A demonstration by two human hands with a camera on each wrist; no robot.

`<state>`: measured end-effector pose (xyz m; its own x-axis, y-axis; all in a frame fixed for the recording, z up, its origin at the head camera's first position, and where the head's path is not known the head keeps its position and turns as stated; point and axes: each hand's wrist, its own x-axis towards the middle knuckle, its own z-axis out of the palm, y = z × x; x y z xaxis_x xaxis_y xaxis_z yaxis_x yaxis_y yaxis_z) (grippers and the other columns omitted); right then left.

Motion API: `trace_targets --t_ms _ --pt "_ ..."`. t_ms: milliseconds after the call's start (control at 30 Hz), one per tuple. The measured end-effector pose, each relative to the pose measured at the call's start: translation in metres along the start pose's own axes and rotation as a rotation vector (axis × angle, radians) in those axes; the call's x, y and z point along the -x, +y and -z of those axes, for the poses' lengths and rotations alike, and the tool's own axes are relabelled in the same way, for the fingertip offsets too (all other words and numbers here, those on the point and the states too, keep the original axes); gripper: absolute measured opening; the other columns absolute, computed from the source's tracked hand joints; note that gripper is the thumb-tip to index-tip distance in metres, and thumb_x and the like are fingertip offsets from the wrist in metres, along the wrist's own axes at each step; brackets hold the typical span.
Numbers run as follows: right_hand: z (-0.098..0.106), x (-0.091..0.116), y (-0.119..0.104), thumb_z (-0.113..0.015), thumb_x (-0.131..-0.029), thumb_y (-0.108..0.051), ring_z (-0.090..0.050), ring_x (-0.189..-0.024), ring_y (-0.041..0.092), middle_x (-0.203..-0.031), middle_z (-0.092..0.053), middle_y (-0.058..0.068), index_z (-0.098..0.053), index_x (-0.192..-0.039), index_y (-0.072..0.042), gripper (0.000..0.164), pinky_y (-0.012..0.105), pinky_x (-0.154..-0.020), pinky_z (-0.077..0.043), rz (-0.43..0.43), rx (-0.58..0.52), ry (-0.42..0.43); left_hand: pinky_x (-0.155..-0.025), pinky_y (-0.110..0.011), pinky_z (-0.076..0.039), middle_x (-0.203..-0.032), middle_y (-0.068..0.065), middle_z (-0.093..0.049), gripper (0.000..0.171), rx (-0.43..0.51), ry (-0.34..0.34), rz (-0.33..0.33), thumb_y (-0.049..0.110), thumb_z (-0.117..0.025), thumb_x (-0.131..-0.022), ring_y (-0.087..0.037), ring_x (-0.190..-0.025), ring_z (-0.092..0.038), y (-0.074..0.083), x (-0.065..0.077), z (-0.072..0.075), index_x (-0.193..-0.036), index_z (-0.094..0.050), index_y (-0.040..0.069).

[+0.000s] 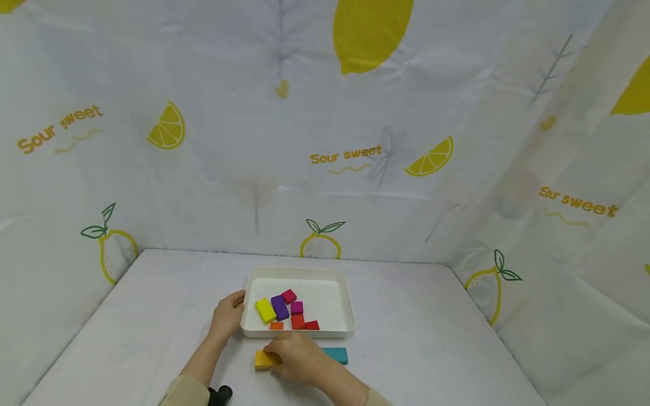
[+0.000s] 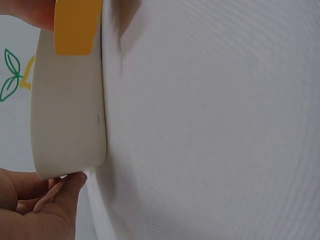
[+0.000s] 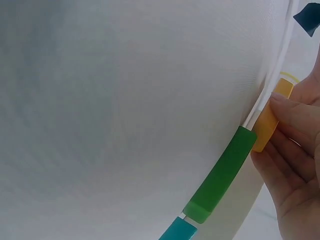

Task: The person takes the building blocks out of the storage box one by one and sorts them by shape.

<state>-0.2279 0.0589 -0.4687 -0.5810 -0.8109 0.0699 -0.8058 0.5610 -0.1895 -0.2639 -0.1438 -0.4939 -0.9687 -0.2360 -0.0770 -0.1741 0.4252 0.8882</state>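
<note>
A white tray (image 1: pixel 325 290) holds several coloured blocks, among them a yellow block (image 1: pixel 266 310) and a purple block (image 1: pixel 280 308). My left hand (image 1: pixel 228 316) grips the tray's left side, fingertips at its corner in the left wrist view. In front of the tray, my right hand (image 1: pixel 299 356) pinches an orange-yellow block (image 3: pixel 274 116) between thumb and fingers. That block stands at the end of a green block (image 3: pixel 221 175), which the right hand hides in the head view. Beyond the green one lies a teal block (image 1: pixel 336 355), a narrow gap between them.
Inside the tray are also red (image 1: pixel 298 321), magenta (image 1: pixel 297 308) and orange (image 1: pixel 276 326) blocks. A white cloth (image 1: pixel 416 338) covers the table. Lemon-printed curtains (image 1: pixel 228 141) stand behind and at the sides. A black object (image 1: pixel 221 395) shows by the left sleeve.
</note>
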Motion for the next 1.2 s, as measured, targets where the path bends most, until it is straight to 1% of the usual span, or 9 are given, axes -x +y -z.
trace_targets --t_ms 167,367,633,1000,1200 --pt "0.0007 0.0000 -0.0008 -0.080 -0.083 -0.027 -0.067 -0.090 -0.005 -0.103 -0.077 -0.012 -0.075 -0.112 -0.021 0.030 0.008 -0.084 -0.054 0.007 0.024 -0.006 -0.111 -0.056 -0.045 -0.143 -0.031 -0.051 0.045 0.002 -0.007 0.006 0.003 -0.038 -0.100 -0.046 -0.135 -0.048 0.0003 0.0000 0.0003 -0.143 -0.042 -0.009" --pt "-0.0004 -0.0003 -0.0013 -0.081 -0.082 -0.028 -0.065 -0.088 -0.006 -0.103 -0.076 -0.013 -0.075 -0.112 -0.022 0.031 0.009 -0.084 -0.054 -0.001 0.040 -0.024 -0.111 -0.056 -0.045 -0.142 -0.031 -0.052 0.045 0.000 0.000 0.000 0.003 -0.040 -0.100 -0.046 -0.135 -0.049 0.0030 0.0019 0.0008 -0.143 -0.043 -0.009" --pt "-0.0022 -0.0019 -0.0027 -0.081 -0.081 -0.028 -0.062 -0.086 -0.006 -0.101 -0.075 -0.015 -0.075 -0.113 -0.024 0.032 0.008 -0.083 -0.053 -0.019 0.033 -0.053 -0.111 -0.056 -0.044 -0.143 -0.031 -0.050 0.045 0.004 -0.010 0.002 0.003 -0.038 -0.100 -0.046 -0.136 -0.047 0.0037 0.0037 0.0021 -0.143 -0.042 -0.009" --pt "-0.0037 -0.0019 -0.0026 -0.081 -0.081 -0.027 -0.064 -0.086 -0.006 -0.100 -0.076 -0.015 -0.075 -0.113 -0.023 0.032 0.009 -0.083 -0.054 -0.017 0.033 -0.057 -0.111 -0.056 -0.044 -0.143 -0.031 -0.050 0.045 0.007 -0.012 -0.009 0.003 -0.039 -0.100 -0.047 -0.135 -0.047 0.0021 0.0035 0.0017 -0.143 -0.042 -0.010" --pt "-0.0004 -0.0018 -0.0031 -0.081 -0.081 -0.029 -0.065 -0.087 -0.006 -0.102 -0.076 -0.015 -0.075 -0.114 -0.023 0.033 0.010 -0.084 -0.055 -0.022 0.021 -0.069 -0.110 -0.056 -0.045 -0.142 -0.031 -0.051 0.044 0.002 -0.004 -0.010 0.003 -0.040 -0.100 -0.046 -0.134 -0.049 0.0014 0.0029 0.0010 -0.142 -0.043 -0.011"
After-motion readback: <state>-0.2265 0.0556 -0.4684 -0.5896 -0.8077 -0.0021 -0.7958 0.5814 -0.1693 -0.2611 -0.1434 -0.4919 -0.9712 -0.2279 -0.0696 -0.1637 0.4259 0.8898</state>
